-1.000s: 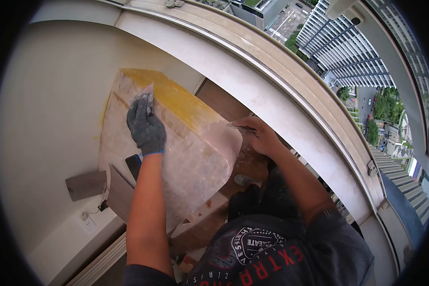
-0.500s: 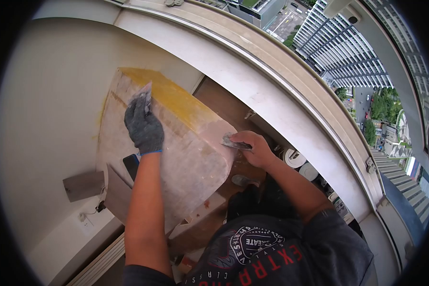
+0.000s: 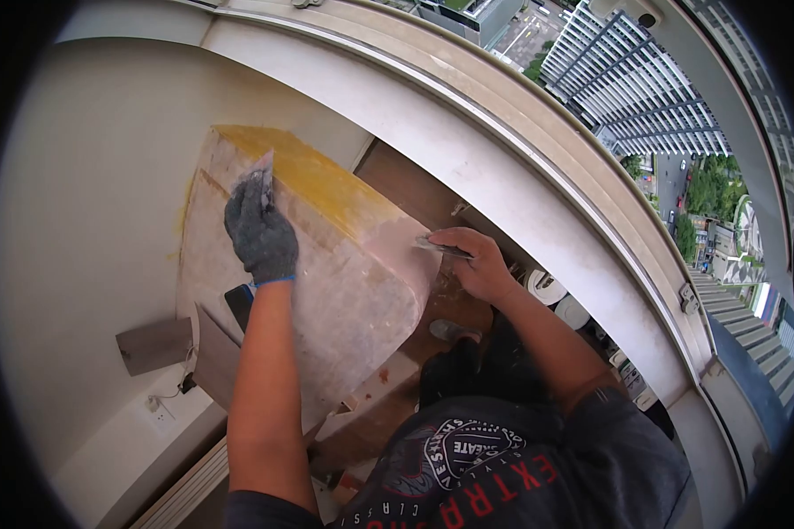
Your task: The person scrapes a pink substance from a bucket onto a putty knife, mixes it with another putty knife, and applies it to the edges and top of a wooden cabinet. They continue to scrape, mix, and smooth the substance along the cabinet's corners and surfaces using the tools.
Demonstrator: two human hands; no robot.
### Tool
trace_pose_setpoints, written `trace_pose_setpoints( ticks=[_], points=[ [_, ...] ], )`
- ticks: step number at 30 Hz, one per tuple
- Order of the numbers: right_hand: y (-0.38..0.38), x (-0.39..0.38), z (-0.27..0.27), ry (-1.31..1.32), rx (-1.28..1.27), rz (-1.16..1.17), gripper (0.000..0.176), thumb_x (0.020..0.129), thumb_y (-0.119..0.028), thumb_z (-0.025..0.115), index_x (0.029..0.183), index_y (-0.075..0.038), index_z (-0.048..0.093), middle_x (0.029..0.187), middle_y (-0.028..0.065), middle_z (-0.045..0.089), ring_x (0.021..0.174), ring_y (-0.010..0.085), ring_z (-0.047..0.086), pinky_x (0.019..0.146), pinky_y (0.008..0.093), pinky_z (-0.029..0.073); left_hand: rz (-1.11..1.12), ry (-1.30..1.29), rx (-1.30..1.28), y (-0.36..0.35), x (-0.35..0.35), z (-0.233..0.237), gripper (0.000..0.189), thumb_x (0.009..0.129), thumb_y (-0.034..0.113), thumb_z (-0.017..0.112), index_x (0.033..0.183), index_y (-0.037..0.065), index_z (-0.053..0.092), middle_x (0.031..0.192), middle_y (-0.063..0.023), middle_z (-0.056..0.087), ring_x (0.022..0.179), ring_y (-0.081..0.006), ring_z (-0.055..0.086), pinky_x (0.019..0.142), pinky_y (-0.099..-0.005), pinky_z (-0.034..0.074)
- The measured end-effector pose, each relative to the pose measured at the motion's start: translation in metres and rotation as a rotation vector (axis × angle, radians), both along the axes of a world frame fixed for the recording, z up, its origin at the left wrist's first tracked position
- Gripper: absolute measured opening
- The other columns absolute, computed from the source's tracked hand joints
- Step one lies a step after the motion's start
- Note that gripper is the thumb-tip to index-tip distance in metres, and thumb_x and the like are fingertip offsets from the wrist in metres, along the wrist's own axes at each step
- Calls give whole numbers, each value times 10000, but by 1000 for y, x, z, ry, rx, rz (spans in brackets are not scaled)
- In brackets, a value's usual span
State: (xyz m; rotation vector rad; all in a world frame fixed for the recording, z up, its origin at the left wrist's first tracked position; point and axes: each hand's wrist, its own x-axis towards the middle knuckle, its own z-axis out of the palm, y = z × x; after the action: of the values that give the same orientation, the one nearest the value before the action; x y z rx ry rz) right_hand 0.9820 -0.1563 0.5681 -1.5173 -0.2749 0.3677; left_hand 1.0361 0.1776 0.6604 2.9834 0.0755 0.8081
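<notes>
My left hand (image 3: 263,236), in a dark grey glove, is closed around a flat blade smeared with pinkish filler (image 3: 266,167); the glove hides most of it. It is over the far left part of a box-like panel (image 3: 344,304) with a patchy pink and whitish top. Bare and closed, my right hand (image 3: 476,260) grips a putty knife (image 3: 443,247) at the panel's right side. The knife's blade lies against a smooth pink patch of filler (image 3: 393,240) at the rounded corner. A yellow strip (image 3: 313,181) runs along the panel's far side.
A window frame (image 3: 468,132) curves past on the right, with tall buildings (image 3: 635,79) far below outside. A dark phone-like object (image 3: 238,304) and loose brown boards (image 3: 154,346) are by my left forearm. White round lids (image 3: 545,286) show beyond my right arm.
The putty knife in my right hand has turned so its blade shows more edge-on, still at the pink patch. My left hand has barely changed position over the panel.
</notes>
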Motion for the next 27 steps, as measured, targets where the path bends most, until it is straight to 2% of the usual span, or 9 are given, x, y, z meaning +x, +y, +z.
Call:
trace_pose_setpoints(
  ticks=[2,3,5,11,15,18,21,27],
  points=[
    [10,-3,-6,-85,-40,38,506,690,169,560,1135,-26,705,1134,165,704,1065,331,682,960,385,532,-84,3,-91,1,4,4,318,905,-3,622,1209,35,708,1209,-156,695,1121,-349,640,1019,-444,496],
    [12,-4,-7,-128,-59,56,510,684,170,568,1135,-26,704,1126,163,704,1061,337,680,957,388,533,-63,0,-66,1,4,3,299,919,3,616,1201,36,710,1206,-144,707,1116,-332,651,1018,-426,498],
    [11,-11,-5,-114,-65,50,520,678,171,579,1138,-37,704,1118,158,704,1056,345,678,953,393,532,-21,-5,-19,2,3,1,262,948,14,603,1184,37,714,1198,-121,730,1105,-299,673,1016,-392,502],
    [3,-50,-3,-133,-89,-50,498,710,119,637,1160,-83,707,1178,133,696,1102,339,652,976,411,529,-159,-7,-90,-16,13,21,262,937,-2,615,1173,35,722,1195,-120,730,1124,-294,661,1018,-391,500],
    [-10,-67,-1,-173,-103,-54,505,709,127,624,1165,-76,702,1184,133,695,1116,334,651,977,408,528,-56,-36,-8,-4,4,5,266,936,3,621,1182,33,717,1205,-116,725,1135,-299,650,1022,-397,495],
    [-26,-61,-2,-66,-95,-4,509,722,128,611,1181,-77,692,1168,122,702,1105,309,660,967,386,533,-62,-17,-40,-1,6,5,264,937,7,623,1182,35,717,1209,-113,723,1138,-300,648,1026,-397,493],
    [-21,-36,1,8,-98,-118,487,706,158,558,1138,-26,690,1120,154,705,1067,316,683,950,376,538,-6,-13,-9,2,0,0,262,939,11,625,1181,42,721,1208,-111,724,1144,-297,644,1027,-396,492],
    [8,15,-21,-56,-120,40,452,714,125,555,1112,-30,704,1113,150,714,1038,311,687,934,369,539,-67,-7,-67,0,5,4,271,937,16,631,1189,55,725,1224,-105,718,1151,-290,641,1034,-393,488]
  ],
)
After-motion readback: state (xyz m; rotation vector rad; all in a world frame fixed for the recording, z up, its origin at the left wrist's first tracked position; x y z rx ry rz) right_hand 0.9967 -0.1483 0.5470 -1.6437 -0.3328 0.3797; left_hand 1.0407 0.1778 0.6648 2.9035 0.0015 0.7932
